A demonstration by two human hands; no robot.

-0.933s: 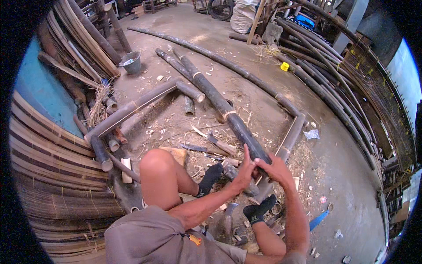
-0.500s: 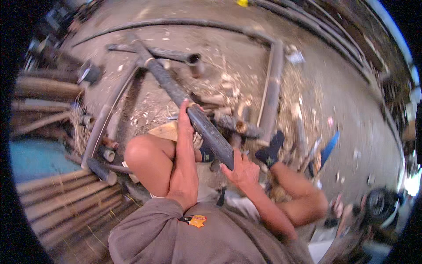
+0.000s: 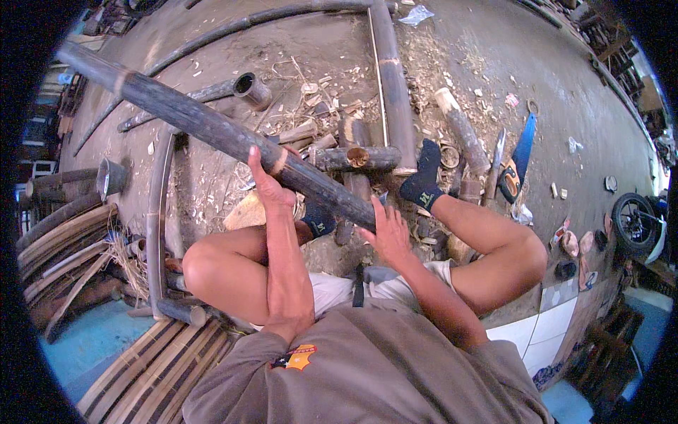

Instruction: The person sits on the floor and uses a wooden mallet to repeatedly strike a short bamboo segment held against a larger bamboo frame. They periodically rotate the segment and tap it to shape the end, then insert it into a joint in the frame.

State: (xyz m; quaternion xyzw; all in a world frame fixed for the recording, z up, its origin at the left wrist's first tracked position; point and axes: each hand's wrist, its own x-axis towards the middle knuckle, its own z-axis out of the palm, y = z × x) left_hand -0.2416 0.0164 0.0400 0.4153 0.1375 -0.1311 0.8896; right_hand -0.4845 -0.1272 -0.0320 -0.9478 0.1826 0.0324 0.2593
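A long dark bamboo pole (image 3: 191, 116) slants across my lap, its far end up at the left. My left hand (image 3: 274, 185) supports it near a pale node ring, thumb on the near side and fingertips showing past the far side. At the pole's lower end, my right hand (image 3: 390, 232) grips the tip, with its fingers over the end and the thumb beneath. Just beyond the pole lies a short crosswise bamboo piece (image 3: 385, 159) with a round hole cut in it.
A blue-bladed handsaw (image 3: 524, 152) and a long knife (image 3: 496, 159) lie right of my foot. An upright bamboo length (image 3: 392, 92) stretches away ahead. Wood chips litter the ground. Bamboo slats (image 3: 152, 367) lie at the lower left; a motorcycle wheel (image 3: 633, 220) stands at the right.
The pole's far end has swung to the left, so it lies flatter across the view. Both hands stay on it. The whole view has shifted, bringing the saw fully into sight.
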